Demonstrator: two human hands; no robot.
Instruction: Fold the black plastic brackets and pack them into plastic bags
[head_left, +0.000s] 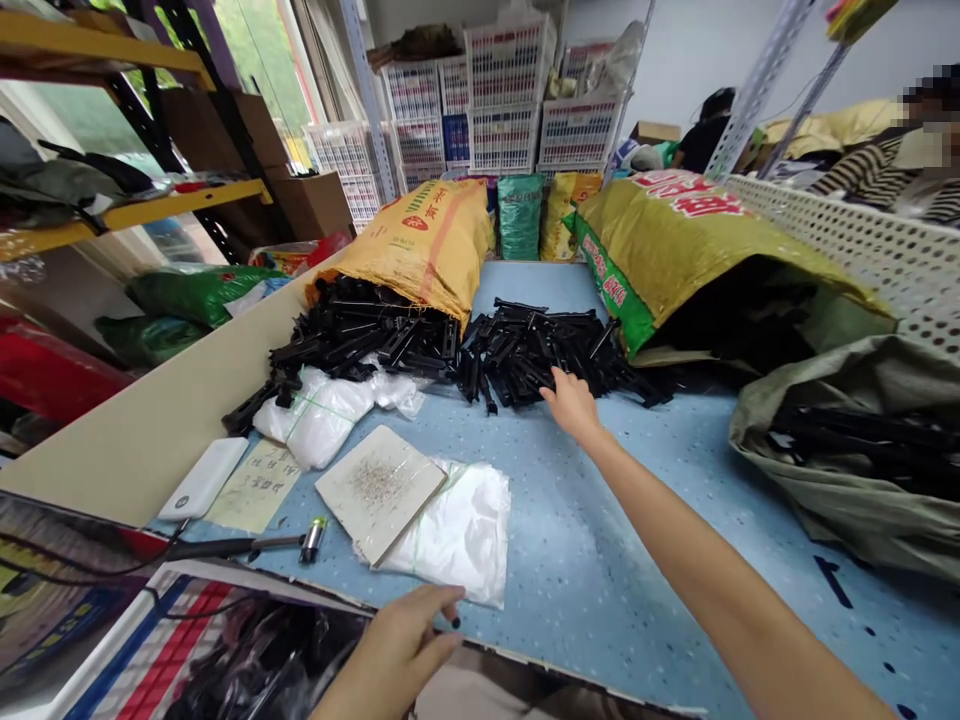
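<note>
My right hand (574,402) reaches to the front edge of a pile of long black plastic parts (525,345). Its fingers are drawn together at one of the parts, and the fingertips partly hide the grip. My left hand (397,645) hovers at the table's near edge with curled fingers, and a small dark bit shows between thumb and fingers, too small to name. Close to it lie a stack of clear plastic bags (472,535) and a square board (381,485) with brown specks on top.
An orange sack (427,240) spills more black parts at the back left. A yellow-green sack (697,250) and a grey-green sack (840,440) hold parts at right. A hammer (311,540), a white power bank (204,480) and a handwritten note (255,488) lie left. People sit beyond.
</note>
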